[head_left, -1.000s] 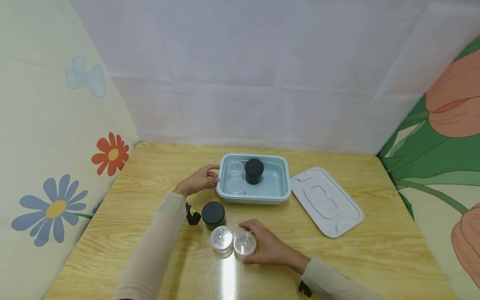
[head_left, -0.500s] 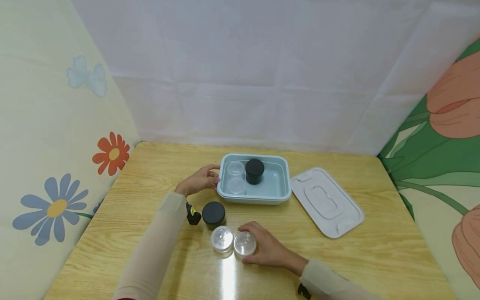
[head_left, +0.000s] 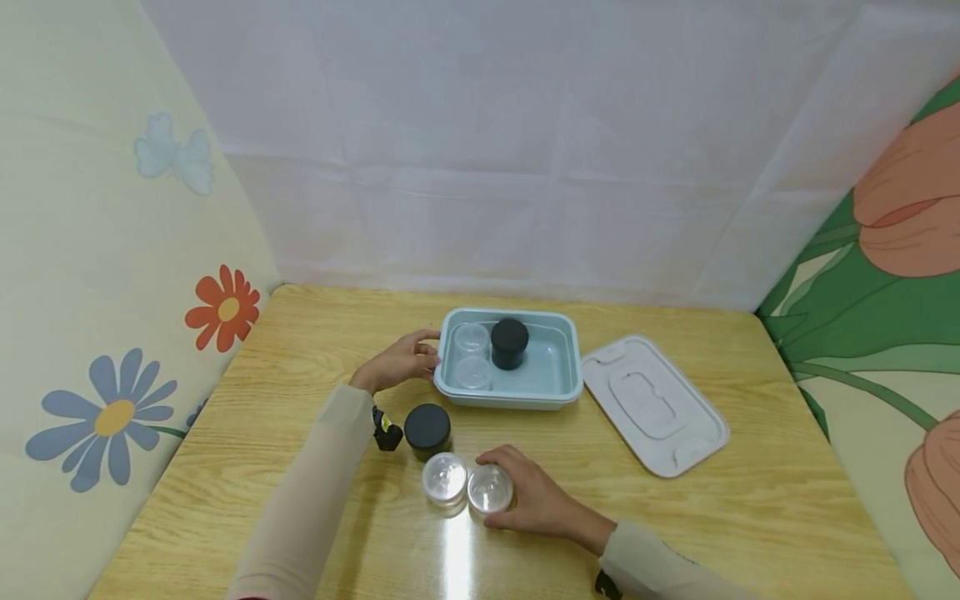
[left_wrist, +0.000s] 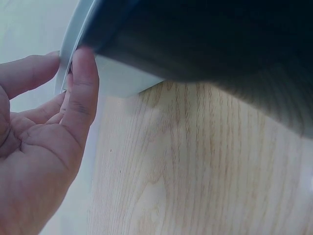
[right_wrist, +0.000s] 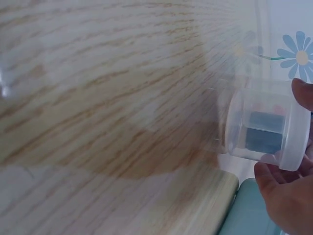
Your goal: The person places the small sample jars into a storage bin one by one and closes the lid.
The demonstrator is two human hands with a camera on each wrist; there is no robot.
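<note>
Pale-blue tub (head_left: 551,362) on wood table (head_left: 307,342), head view: its L end is held by L hand (head_left: 399,362); 2 clear pots (head_left: 472,372) & 1 black jar (head_left: 509,342) are contained. Nearer, a clear jar (head_left: 490,489), just beside 2nd jar (head_left: 444,478), is gripped by R hand (head_left: 536,498). L wrist view: rim (left_wrist: 78,29) is pinched btwn thumb & fingers. R wrist view: jar's top is clasped likewise.

Soft, even light; white glare on the table (head_left: 517,429); wrist views hazy, the left's upper right dark.
</note>
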